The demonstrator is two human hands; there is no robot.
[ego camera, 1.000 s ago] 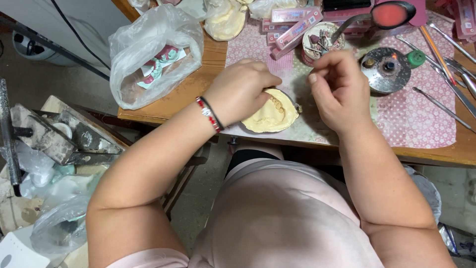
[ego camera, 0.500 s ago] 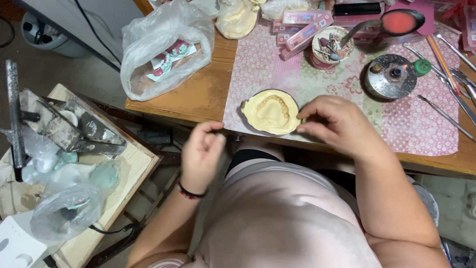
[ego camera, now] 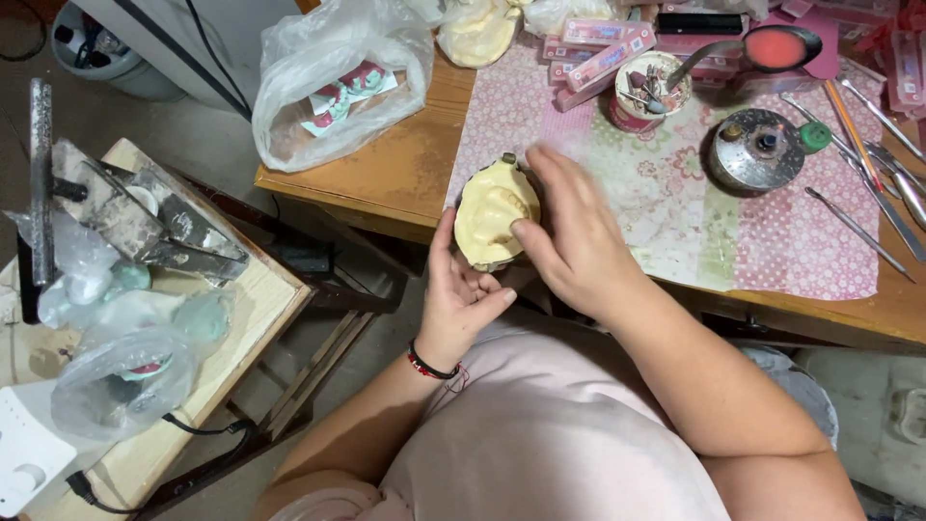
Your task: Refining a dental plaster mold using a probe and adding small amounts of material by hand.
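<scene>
Hands point(ego camera: 521, 260) together hold a yellow plaster cast point(ego camera: 492, 212), seemingly dental, at the table point(ego camera: 395, 178) edge.

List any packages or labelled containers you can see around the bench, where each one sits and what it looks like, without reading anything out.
Clear plastic bag: back left corner of the wooden bench, crumpled, holding a red, white and green card.
Pink boxes: back of the patterned mat, long, flat, stacked loosely.
Labelled cup: beside the pink boxes, round, red and white, filled with small tools.
Knotted plastic bag: side table at left, clear.
</scene>
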